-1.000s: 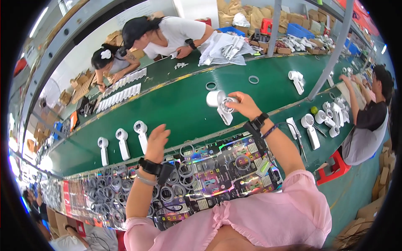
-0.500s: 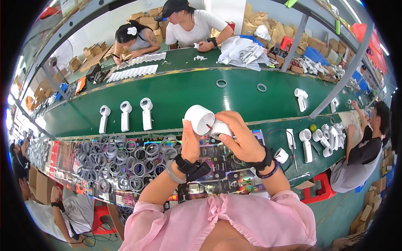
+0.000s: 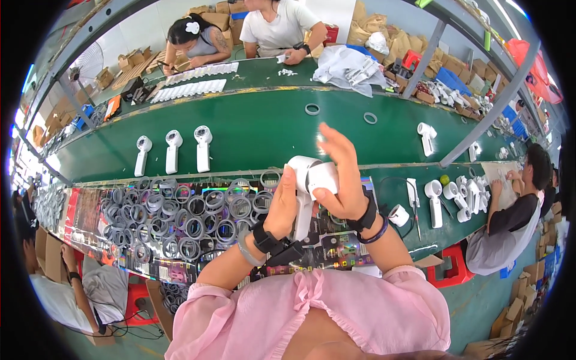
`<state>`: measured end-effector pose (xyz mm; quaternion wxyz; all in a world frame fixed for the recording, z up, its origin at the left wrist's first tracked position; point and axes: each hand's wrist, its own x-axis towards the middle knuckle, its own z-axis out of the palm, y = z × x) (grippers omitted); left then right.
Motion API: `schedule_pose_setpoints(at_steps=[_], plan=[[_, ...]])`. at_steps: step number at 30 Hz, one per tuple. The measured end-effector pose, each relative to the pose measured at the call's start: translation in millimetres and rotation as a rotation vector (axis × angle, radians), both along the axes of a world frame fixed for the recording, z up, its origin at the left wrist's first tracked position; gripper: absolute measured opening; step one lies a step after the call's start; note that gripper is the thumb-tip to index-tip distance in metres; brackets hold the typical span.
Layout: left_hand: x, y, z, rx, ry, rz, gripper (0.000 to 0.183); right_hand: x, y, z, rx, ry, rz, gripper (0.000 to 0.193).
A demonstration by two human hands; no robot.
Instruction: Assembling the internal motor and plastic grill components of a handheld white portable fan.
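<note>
Above the near edge of the bench I hold a white handheld fan body (image 3: 303,221), its round head up and its handle pointing down. My left hand (image 3: 283,205) is closed around the head and upper handle from the left. Against the head's right side my right hand (image 3: 347,180) holds a white cup-shaped cover (image 3: 323,179) between thumb and palm, its other fingers reaching upward. The cover touches the head at a slant, and the joint between them is partly hidden. Many grey rings (image 3: 161,226) lie heaped left of my hands.
Three white handheld fans (image 3: 173,155) lie on the green conveyor belt (image 3: 252,129), with two loose grey rings (image 3: 312,109) farther off. To my right are a white round part (image 3: 398,215), a corded tool (image 3: 417,210) and more fan bodies (image 3: 433,204). Co-workers sit around; a metal post (image 3: 492,105) slants at right.
The fan has turned so its handle now shows pointing down. The cover has come against the head's side, and my right hand's fingers have lifted and straightened. The view has shifted slightly.
</note>
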<state>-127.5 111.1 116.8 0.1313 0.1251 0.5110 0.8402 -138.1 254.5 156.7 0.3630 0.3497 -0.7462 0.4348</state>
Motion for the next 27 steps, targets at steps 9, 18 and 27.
schedule_pose_setpoints(at_steps=[9, 18, 27], plan=[[8.7, 2.4, -19.4, -0.041, -0.087, -0.017, 0.066, -4.5, 13.6, 2.6, 0.129, -0.533, 0.285, 0.04], [16.4, -2.2, -37.2, -0.172, -0.162, -0.013, 0.072, -10.1, 18.4, -18.4, 0.201, -0.637, 0.478, 0.041], [30.2, 1.7, -39.3, -0.192, -0.18, -0.077, 0.066, -4.9, 9.4, -38.3, 0.061, -0.655, 0.35, 0.04]])
